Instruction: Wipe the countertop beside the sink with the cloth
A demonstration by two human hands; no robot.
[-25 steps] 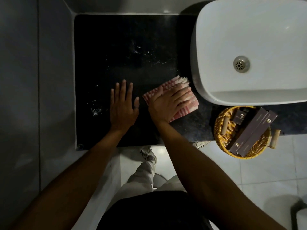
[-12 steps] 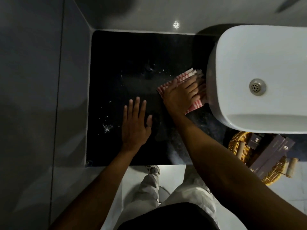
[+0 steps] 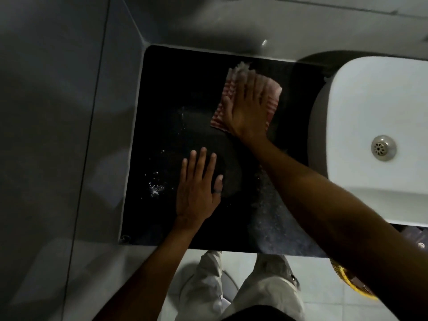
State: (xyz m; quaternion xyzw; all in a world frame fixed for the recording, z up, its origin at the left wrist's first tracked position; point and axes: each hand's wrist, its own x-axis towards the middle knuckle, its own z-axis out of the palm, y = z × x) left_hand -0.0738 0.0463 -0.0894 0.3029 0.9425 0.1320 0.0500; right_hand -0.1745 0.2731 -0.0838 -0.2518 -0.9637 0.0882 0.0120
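A folded red-and-white striped cloth lies flat on the black countertop, near its back edge and left of the white sink. My right hand presses down on the cloth with fingers spread, covering its middle. My left hand rests flat on the bare countertop nearer the front, fingers apart and holding nothing. White specks sit on the stone just left of my left hand.
Grey tiled walls close the counter on the left and back. A wicker basket shows partly under my right forearm at the counter's front right. The sink's drain is at the right. My legs and the floor lie below the front edge.
My right hand has slid the cloth from beside the sink's front toward the back of the counter and a little left. My left hand has stayed flat in place.
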